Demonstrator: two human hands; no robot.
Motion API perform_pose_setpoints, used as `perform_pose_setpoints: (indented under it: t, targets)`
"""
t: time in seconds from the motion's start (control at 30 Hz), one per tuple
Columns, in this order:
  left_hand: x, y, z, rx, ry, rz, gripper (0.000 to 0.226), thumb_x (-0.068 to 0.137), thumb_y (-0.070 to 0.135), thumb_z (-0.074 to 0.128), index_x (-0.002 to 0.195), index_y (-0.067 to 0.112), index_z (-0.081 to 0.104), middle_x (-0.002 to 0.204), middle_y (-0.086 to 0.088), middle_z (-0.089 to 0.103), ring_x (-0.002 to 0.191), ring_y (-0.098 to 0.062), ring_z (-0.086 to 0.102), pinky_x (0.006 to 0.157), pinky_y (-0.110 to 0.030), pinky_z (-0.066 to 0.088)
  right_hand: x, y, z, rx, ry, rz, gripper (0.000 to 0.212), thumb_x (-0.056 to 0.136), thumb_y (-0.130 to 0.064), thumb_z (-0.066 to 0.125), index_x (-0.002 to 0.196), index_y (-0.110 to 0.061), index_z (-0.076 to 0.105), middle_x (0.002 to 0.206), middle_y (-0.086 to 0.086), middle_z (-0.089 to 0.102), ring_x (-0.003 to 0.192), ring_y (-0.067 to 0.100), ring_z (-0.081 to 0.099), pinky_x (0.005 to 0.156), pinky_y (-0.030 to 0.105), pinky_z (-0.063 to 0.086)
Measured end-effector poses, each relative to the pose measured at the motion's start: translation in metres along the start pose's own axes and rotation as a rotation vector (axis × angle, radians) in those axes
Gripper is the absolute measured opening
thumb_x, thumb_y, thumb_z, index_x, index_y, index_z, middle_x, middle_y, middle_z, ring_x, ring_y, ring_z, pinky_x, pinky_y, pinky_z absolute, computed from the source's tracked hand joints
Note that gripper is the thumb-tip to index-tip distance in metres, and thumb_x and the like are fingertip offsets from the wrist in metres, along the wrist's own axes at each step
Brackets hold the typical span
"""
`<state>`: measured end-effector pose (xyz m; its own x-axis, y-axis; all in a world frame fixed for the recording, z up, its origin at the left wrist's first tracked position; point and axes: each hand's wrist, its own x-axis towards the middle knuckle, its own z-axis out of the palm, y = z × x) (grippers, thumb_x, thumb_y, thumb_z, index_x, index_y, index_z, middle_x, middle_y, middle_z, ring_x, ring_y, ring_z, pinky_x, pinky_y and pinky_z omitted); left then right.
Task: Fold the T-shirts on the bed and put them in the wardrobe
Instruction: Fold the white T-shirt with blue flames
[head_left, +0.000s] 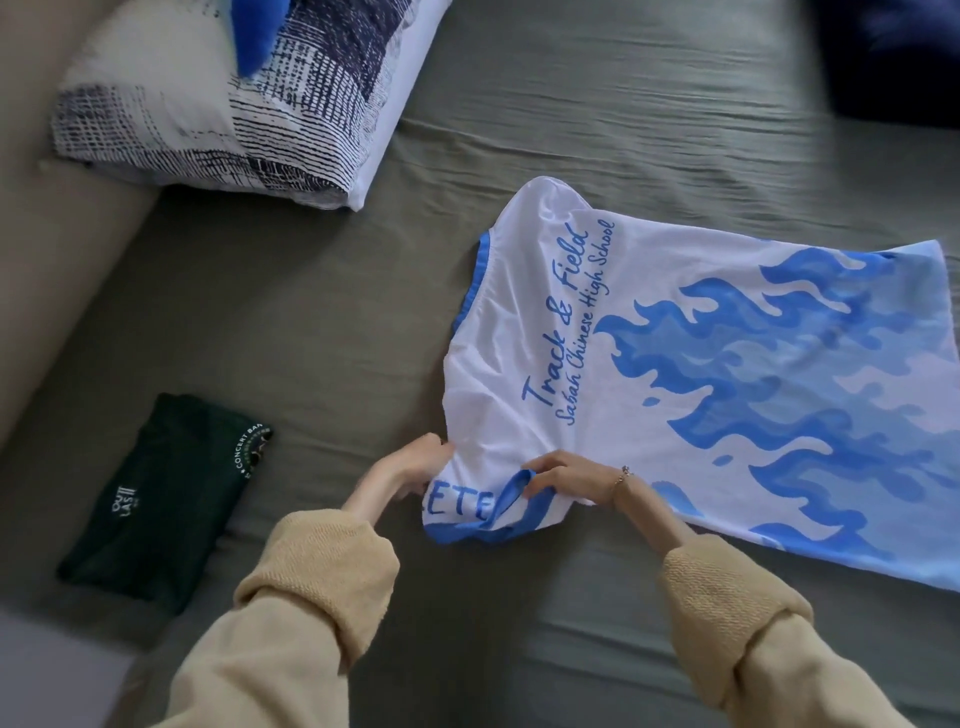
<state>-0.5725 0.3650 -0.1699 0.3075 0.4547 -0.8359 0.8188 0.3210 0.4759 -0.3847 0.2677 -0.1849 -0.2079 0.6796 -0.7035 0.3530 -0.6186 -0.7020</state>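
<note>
You've got the white T-shirt with the blue flame print spread flat on the grey-green bed sheet, right of centre, back side up with "Track & Field" lettering showing. Its collar end points left and the hem runs off toward the right edge. Your left hand is pinching the fabric at the near shoulder, fingers curled into the cloth. Your right hand is just beside it, gripping the blue-trimmed sleeve, which is bunched and partly turned over the shirt near you. Both your arms are in tan knit sleeves, and there's a bracelet on the right wrist.

Over at the near left sits a dark green T-shirt, already folded into a neat rectangle, well apart from the white one. Far left there's a patterned pillow with navy hatching.
</note>
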Motion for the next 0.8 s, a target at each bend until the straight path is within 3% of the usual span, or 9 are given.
perform_pose_setpoints:
  t: [0.13,0.23,0.27,0.37,0.43,0.53,0.6,0.67,0.8]
  targets:
    - [-0.013,-0.023,0.009,-0.069,-0.117,-0.089,0.026,0.096,0.019,0.044,0.074,0.011,0.054,0.046,0.006,0.056,0.039,-0.004,0.053,0.044,-0.02,0.048,-0.006,0.004,0.014,-0.217,-0.122,0.006,0.014,0.085,-0.009,0.06,0.074,-0.013,0.068,0.065,-0.009,0.054,0.066,0.003,0.043,0.07,0.019,0.034]
    - [-0.018,-0.032,0.016,-0.058,-0.082,-0.116,0.022,0.099,0.021,0.04,0.083,0.014,0.053,0.071,-0.002,0.066,0.06,-0.015,0.066,0.046,-0.023,0.052,-0.011,0.007,0.026,-0.33,-0.249,0.007,0.017,0.085,-0.007,0.061,0.097,-0.005,0.072,0.088,0.006,0.067,0.079,0.004,0.049,0.078,0.014,0.036]
    - [-0.018,-0.033,0.019,-0.01,-0.038,-0.103,0.018,0.098,0.023,0.042,0.084,0.016,0.05,0.078,-0.003,0.065,0.066,-0.017,0.065,0.048,-0.023,0.052,-0.013,0.007,0.03,-0.343,-0.279,0.025,0.022,0.085,-0.008,0.062,0.104,-0.006,0.071,0.094,0.003,0.069,0.082,0.001,0.051,0.079,0.009,0.037]
    - [-0.016,-0.034,0.022,0.122,0.069,-0.062,0.006,0.093,0.022,0.05,0.095,0.018,0.046,0.097,-0.002,0.06,0.084,-0.02,0.062,0.062,-0.028,0.051,-0.017,0.009,0.036,-0.281,-0.306,0.071,0.022,0.086,-0.008,0.061,0.105,-0.002,0.07,0.098,0.005,0.07,0.081,0.002,0.058,0.087,0.011,0.043]
    - [-0.016,-0.034,0.022,0.15,0.068,-0.067,0.02,0.087,0.021,0.061,0.101,0.018,0.047,0.107,-0.001,0.058,0.092,-0.02,0.059,0.068,-0.029,0.05,-0.022,0.012,0.037,-0.101,-0.207,0.084,0.014,0.087,-0.002,0.056,0.087,0.003,0.069,0.08,0.009,0.07,0.067,0.007,0.062,0.076,0.014,0.049]
    - [-0.02,-0.032,0.024,0.158,0.012,-0.119,0.064,0.077,0.01,0.076,0.129,0.009,0.038,0.13,-0.01,0.052,0.105,-0.026,0.059,0.066,-0.028,0.053,-0.029,0.021,0.026,-0.225,0.274,0.102,0.019,0.084,-0.016,0.061,0.065,-0.015,0.058,0.06,-0.001,0.061,0.062,0.015,0.061,0.055,0.015,0.042]
    - [-0.021,-0.031,0.027,0.132,-0.027,-0.186,0.092,0.079,0.001,0.073,0.146,0.004,0.01,0.137,-0.018,0.043,0.108,-0.033,0.06,0.065,-0.03,0.053,-0.034,0.027,0.021,-0.416,0.493,0.218,0.021,0.08,-0.03,0.067,0.078,-0.01,0.059,0.078,0.007,0.062,0.08,0.025,0.063,0.061,0.023,0.04]
    - [-0.022,-0.032,0.032,0.09,-0.066,-0.226,0.096,0.084,-0.003,0.066,0.148,0.004,-0.006,0.135,-0.025,0.045,0.105,-0.037,0.062,0.07,-0.035,0.054,-0.037,0.031,0.02,-0.464,0.573,0.4,0.044,0.077,-0.042,0.071,0.098,-0.005,0.06,0.099,0.012,0.06,0.098,0.031,0.06,0.069,0.028,0.038]
    - [-0.021,-0.034,0.034,0.15,-0.131,-0.265,0.082,0.092,-0.004,0.052,0.147,0.0,-0.008,0.118,-0.029,0.059,0.077,-0.028,0.065,0.079,-0.038,0.054,-0.032,0.029,0.026,-0.078,0.588,0.541,0.06,0.074,-0.031,0.077,0.112,0.0,0.043,0.102,0.017,0.06,0.088,0.035,0.066,0.06,0.032,0.051]
